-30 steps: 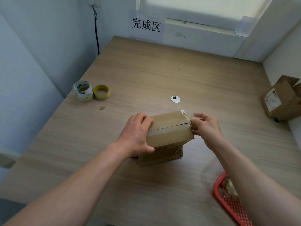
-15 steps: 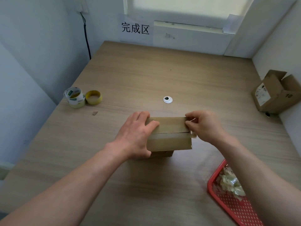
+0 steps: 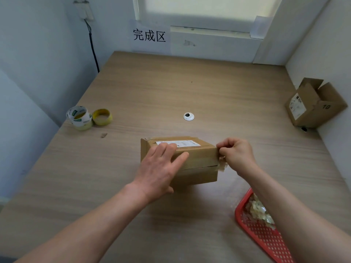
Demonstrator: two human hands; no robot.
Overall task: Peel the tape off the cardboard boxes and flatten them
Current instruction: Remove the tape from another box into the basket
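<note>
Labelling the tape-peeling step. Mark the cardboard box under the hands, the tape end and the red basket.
cardboard box (image 3: 201,160), head view, bare brown face near its right edge.
tape end (image 3: 222,166), head view, crumpled loose bit at the box's right edge.
red basket (image 3: 266,242), head view, bare mesh floor.

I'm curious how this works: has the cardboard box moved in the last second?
Yes. The box stays just this side of the round grommet, but has tipped toward the person: its white label now shows on top.
</note>
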